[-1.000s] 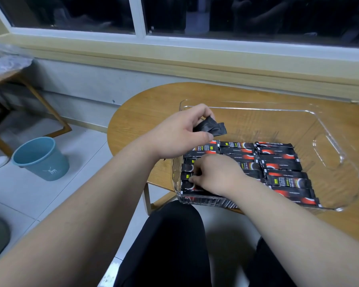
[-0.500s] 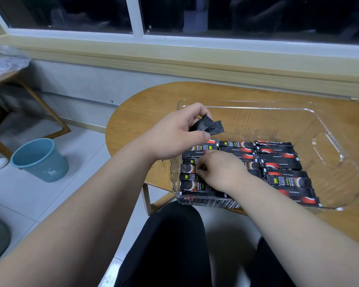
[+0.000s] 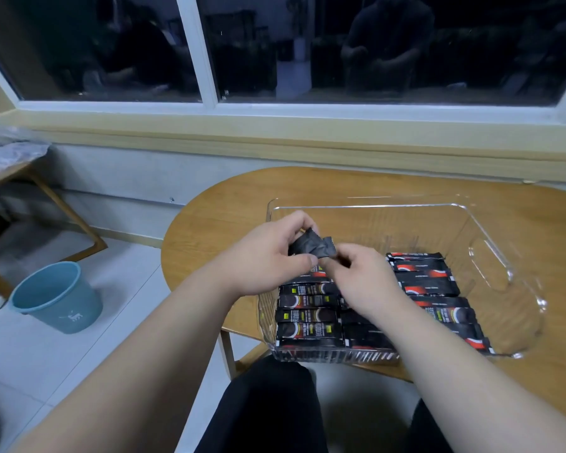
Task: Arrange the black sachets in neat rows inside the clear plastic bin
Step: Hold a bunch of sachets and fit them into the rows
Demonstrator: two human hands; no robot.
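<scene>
A clear plastic bin [image 3: 490, 230] stands on the round wooden table [image 3: 229, 204]. Several black sachets [image 3: 307, 318] lie in rows across the bin's near half. My left hand [image 3: 268, 259] holds a small bunch of black sachets [image 3: 311, 245] above the bin's left side. My right hand [image 3: 363, 279] has come up beside it, and its fingertips pinch the right end of that bunch. My right forearm hides the middle rows.
The bin's far half holds nothing. A blue bucket [image 3: 58, 295] stands on the tiled floor to the left, near a wooden stand's legs [image 3: 62, 210]. A window sill [image 3: 307, 138] runs behind the table. My knees are under the table's near edge.
My right hand has lifted off the sachets lying in the bin and moved up to the bunch in my left hand. The view has tilted upward a little.
</scene>
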